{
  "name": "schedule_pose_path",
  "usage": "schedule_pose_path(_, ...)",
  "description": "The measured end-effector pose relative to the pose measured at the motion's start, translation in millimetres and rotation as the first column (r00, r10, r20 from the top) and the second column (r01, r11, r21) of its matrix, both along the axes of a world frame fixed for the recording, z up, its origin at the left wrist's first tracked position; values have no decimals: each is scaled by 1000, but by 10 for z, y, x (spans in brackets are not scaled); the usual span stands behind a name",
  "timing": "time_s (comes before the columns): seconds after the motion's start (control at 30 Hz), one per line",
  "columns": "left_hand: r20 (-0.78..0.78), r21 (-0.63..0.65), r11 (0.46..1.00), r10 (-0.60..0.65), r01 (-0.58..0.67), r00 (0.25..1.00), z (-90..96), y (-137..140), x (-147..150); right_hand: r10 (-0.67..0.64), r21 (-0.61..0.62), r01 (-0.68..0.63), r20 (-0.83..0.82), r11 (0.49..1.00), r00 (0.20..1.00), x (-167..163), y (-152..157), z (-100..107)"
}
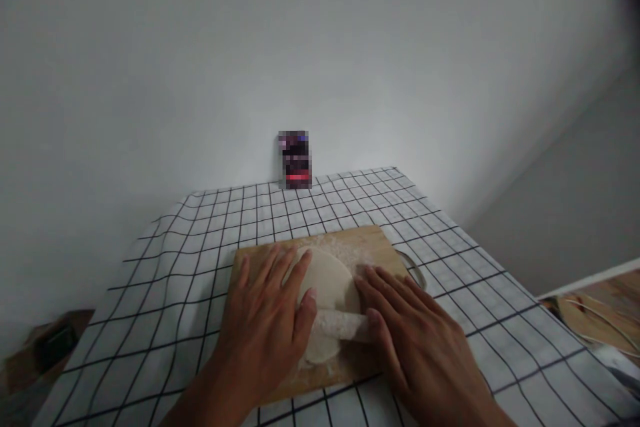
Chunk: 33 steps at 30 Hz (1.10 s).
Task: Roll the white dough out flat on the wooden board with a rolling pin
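Note:
A round sheet of pale dough [327, 277] lies on a wooden board [367, 240] dusted with flour. Across its near part rests a floury rolling pin [343, 325], its middle showing between my hands and its ends hidden under them. My left hand [270, 310] lies over the left end, palm down, fingers spread and stretched forward over the board and the dough's left edge. Over the right end is my right hand [417, 327], palm down too, fingers stretched out and close together, tips near the dough's right edge. Neither hand's fingers wrap round the pin.
A white cloth with dark grid lines [200, 227] covers the table. At the back, a blurred-out dark upright object [296, 160] leans by the wall. A metal ring-shaped handle [415, 268] shows at the board's right. On the lower right lies a brown round item [583, 320] with cords.

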<state>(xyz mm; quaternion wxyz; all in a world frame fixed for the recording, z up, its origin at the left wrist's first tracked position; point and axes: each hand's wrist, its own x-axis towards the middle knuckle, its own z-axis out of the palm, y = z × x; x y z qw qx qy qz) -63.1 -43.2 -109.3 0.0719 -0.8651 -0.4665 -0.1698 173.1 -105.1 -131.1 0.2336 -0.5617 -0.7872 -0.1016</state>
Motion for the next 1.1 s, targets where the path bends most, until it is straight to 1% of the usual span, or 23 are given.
schedule_pose_path(0.07, -11, -21, 1000, 1, -1, 1000, -23, -41, -27, -11, -11, 11, 6, 1000, 1000, -20, -33, -2)
schedule_pose_path(0.13, -21, -47, 999, 20, -21, 1000, -37, -31, -30, -14, -57, 14, -2, 998, 1000, -18, 33, 7)
schedule_pose_path(0.3, -51, -73, 988, 130, -133, 990, -46, 175, 48, -8, -242, -4, -50, 970, 999, 40, 474, 118)
schedule_pose_path(0.4, -56, -67, 984, 160, -164, 986, -65, 266, 72, 22, -306, -39, -59, 951, 998, 50, 649, 177)
schedule_pose_path(0.43, -50, -47, 985, 163, -166, 985, -80, 269, 69, 20, -306, -38, -62, 951, 998, 45, 662, 172)
schedule_pose_path(0.5, -25, 22, 987, 159, -159, 987, -125, 233, 50, -11, -267, -7, -67, 964, 998, 29, 622, 115)
schedule_pose_path(0.6, 24, 151, 982, 113, -116, 993, -219, 115, -2, -58, -177, 43, -79, 983, 995, 8, 441, -60)
schedule_pose_path(0.7, 56, 250, 966, 47, -59, 997, -321, -9, -56, -46, -107, 37, -88, 994, 995, 2, 234, -231)
schedule_pose_path(0.77, 62, 274, 961, 25, -41, 998, -374, -65, -76, -31, -82, 24, -91, 996, 995, 1, 153, -275)
schedule_pose_path(0.83, 61, 257, 965, 31, -46, 998, -392, -87, -72, -29, -110, 18, -91, 994, 995, -6, 153, -234)
schedule_pose_path(0.9, 62, 207, 975, 64, -76, 996, -366, -67, -45, -40, -182, 24, -85, 983, 996, -20, 239, -120)
schedule_pose_path(0.97, 63, 135, 983, 116, -123, 991, -301, -10, -5, -48, -249, 28, -75, 968, 996, -35, 382, 24)
schedule_pose_path(1.03, 58, 58, 982, 175, -178, 983, -219, 64, 35, -38, -284, 15, -73, 959, 997, -47, 535, 147)
schedule_pose_path(1.1, 56, 17, 975, 218, -220, 974, -150, 120, 66, -25, -304, 0, -78, 953, 997, -52, 646, 218)
